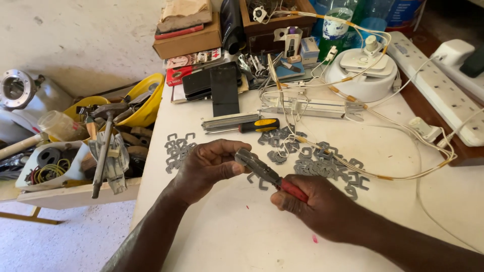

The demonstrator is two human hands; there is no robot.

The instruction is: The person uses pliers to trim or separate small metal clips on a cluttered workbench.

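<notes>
Both hands work a pair of red-handled pliers above a white table strewn with flat grey metal clips.

The right hand point(315, 209) is closed around the red grips of the pliers point(267, 174), while the left hand point(209, 166) pinches their grey nose between thumb and fingers. The pliers' long axis runs diagonally, nose up-left, handles down-right, just over the table point(227, 231). Grey metal clips point(322, 163) lie scattered beyond the hands, a smaller heap to the left. A yellow-handled screwdriver point(247, 126) lies farther back. Left of the table, an open box point(70, 194) holds a hammer point(103, 146), wire coils and a yellow hard hat point(146, 103).
</notes>
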